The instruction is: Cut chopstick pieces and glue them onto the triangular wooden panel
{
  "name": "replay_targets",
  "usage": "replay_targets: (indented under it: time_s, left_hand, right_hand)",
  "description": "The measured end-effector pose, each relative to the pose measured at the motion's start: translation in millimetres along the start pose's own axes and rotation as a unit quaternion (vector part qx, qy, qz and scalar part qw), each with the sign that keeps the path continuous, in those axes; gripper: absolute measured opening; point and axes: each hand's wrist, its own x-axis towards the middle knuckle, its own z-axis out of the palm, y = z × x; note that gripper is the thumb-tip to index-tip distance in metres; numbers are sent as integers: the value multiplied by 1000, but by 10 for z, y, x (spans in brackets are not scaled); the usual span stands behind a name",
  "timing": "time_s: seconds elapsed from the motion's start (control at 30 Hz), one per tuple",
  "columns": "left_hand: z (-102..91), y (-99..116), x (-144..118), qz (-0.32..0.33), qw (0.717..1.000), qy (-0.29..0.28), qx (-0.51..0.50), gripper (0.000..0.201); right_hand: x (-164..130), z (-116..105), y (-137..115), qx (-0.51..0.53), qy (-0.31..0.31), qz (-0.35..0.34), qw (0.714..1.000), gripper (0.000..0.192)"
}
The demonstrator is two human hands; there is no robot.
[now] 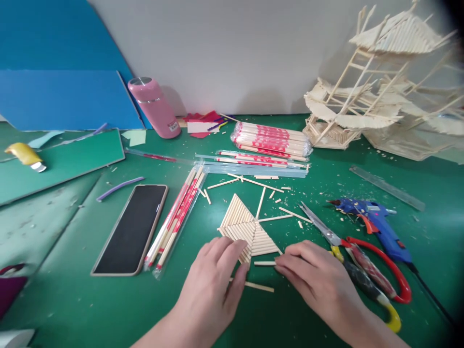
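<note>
A fan-shaped panel of glued chopstick pieces (237, 217) lies on the table, with bare ribs reaching out from its centre. My left hand (213, 275) grips its lower left part, fingertips on top and thumb at the near edge. A short cut chopstick (265, 263) is pinched between the thumb and fingers of my right hand (315, 275), just below the panel's near right corner. Another chopstick piece (259, 286) lies by my left thumb, its left end hidden. Scissors with red and yellow handles (340, 239) rest beside my right hand.
A blue glue gun (377, 222) with a cord lies at right. Wrapped chopsticks (177, 217) and a phone (132, 229) lie left. Behind are a chopstick bundle (271, 137), a pink bottle (155, 106) and a stick-built tower model (362, 96). Offcuts litter the green table.
</note>
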Motion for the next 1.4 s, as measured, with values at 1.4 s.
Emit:
replay_targets:
  time_s: [1.4]
  left_hand:
    - [246, -117, 51, 42, 995, -46, 71, 12]
  right_hand:
    - [85, 143, 83, -2, -1, 4, 1000, 17]
